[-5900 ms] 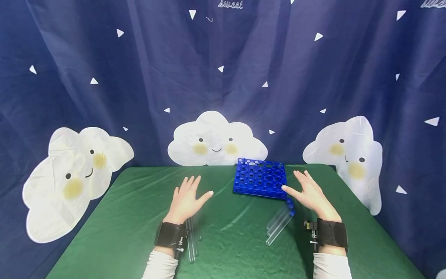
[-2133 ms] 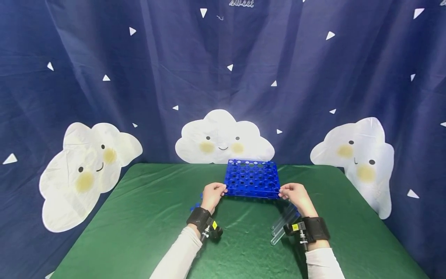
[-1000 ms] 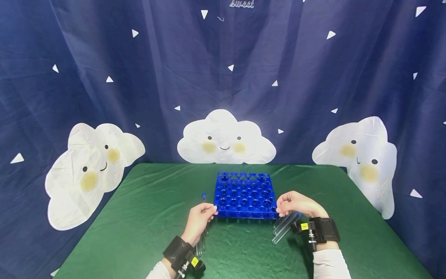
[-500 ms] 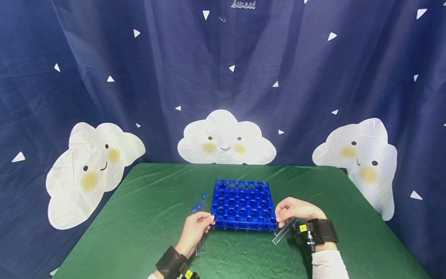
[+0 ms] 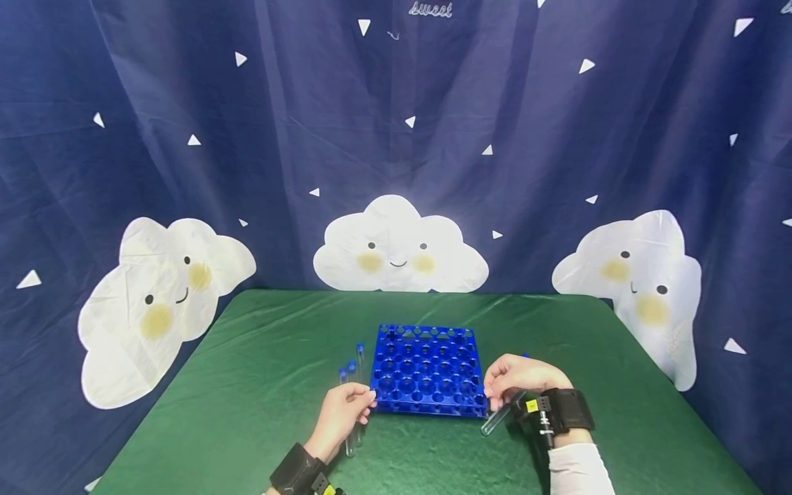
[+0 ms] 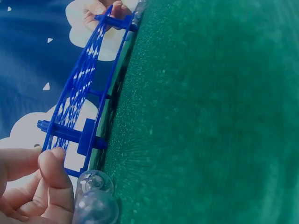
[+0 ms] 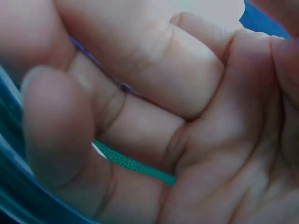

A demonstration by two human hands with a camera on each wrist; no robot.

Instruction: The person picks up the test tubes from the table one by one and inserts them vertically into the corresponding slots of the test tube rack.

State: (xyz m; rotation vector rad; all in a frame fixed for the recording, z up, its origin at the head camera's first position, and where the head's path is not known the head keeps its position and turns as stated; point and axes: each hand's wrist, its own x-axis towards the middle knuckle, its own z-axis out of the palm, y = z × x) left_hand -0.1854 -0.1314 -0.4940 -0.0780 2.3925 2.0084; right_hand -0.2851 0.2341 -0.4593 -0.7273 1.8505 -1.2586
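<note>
A blue test tube rack (image 5: 427, 368) lies on the green table, its near edge toward me. My left hand (image 5: 340, 416) pinches its near left corner between thumb and forefinger; the left wrist view shows this grip on the upper plate of the rack (image 6: 65, 133). At the near right corner, my right hand (image 5: 526, 377) holds the rack with curled fingers. In the right wrist view the right hand (image 7: 149, 102) fills the picture and hides most of the rack. Blue-capped test tubes (image 5: 361, 354) lie left of the rack, partly behind my left hand.
Another clear test tube (image 5: 497, 421) pokes out below my right hand, with a blue cap (image 5: 526, 355) showing behind that hand. Rounded tube ends (image 6: 96, 207) sit near my left fingers. A dark blue curtain (image 5: 278, 137) with clouds hangs behind the green table (image 5: 278, 330).
Both hands, spread and apart from the rack's left side at first, have gripped its near corners. The rack has moved left and toward me, lately only slightly. It now sits between the tube groups.
</note>
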